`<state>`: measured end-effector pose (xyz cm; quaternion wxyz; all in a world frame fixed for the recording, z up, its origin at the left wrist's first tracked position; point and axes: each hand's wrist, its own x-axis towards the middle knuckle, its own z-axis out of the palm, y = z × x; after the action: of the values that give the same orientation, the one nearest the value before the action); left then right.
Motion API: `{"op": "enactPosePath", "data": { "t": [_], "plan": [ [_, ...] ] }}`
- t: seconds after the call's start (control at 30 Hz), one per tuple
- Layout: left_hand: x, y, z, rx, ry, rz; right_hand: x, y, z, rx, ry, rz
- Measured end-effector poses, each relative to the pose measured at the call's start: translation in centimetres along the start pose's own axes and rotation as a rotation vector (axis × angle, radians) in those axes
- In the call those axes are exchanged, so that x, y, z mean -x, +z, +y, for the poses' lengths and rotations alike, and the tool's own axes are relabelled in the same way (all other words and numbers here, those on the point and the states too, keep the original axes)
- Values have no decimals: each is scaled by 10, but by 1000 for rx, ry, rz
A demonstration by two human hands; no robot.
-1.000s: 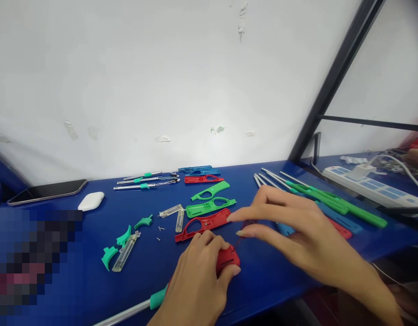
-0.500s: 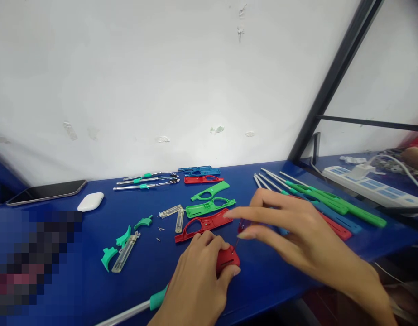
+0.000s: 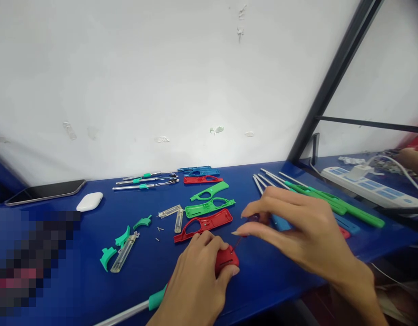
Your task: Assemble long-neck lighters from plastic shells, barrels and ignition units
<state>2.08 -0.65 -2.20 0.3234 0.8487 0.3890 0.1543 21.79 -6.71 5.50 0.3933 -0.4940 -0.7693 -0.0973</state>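
Note:
My left hand (image 3: 200,276) is closed round a red long-nosed lighter (image 3: 226,260) and presses it to the blue table. Its teal collar (image 3: 156,299) and metal tube stick out towards the lower left. In my right hand (image 3: 297,226) a small screwdriver (image 3: 255,218) is pinched by its dark handle between thumb and fingers. The thin shaft slants down, its tip at a small hole near the end of the red body. Just beyond my left hand lies a red lighter half-shell (image 3: 215,221). Any screw in the hole is too small to make out.
Green half-shells (image 3: 210,207), clear fuel tanks (image 3: 125,253), teal triggers (image 3: 108,257) and tiny screws (image 3: 160,229) lie left and beyond. Several whole lighters (image 3: 348,210) lie at right. A phone (image 3: 45,191), a white case (image 3: 89,201) and a power strip (image 3: 372,185) sit farther out.
My right index finger has drawn back from its outstretched position and curled onto the screwdriver handle, showing more of the tool. My left hand and the red lighter have stayed in place.

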Motion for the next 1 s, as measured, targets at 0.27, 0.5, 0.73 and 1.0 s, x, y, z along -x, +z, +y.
{"op": "enactPosePath", "data": {
  "t": [0.27, 0.5, 0.73, 1.0],
  "plan": [
    [-1, -1, 1, -11, 6, -4, -3, 15, 1, 68, -12, 90],
    [2, 1, -3, -57, 66, -11, -6, 23, 0, 124, 6, 186],
    [1, 7, -3, -106, 195, -2, -7, 27, 0, 146, 14, 239],
    [-6, 11, -3, -143, 211, 67, -6, 20, -10, 0, 140, 43]
  ]
}}
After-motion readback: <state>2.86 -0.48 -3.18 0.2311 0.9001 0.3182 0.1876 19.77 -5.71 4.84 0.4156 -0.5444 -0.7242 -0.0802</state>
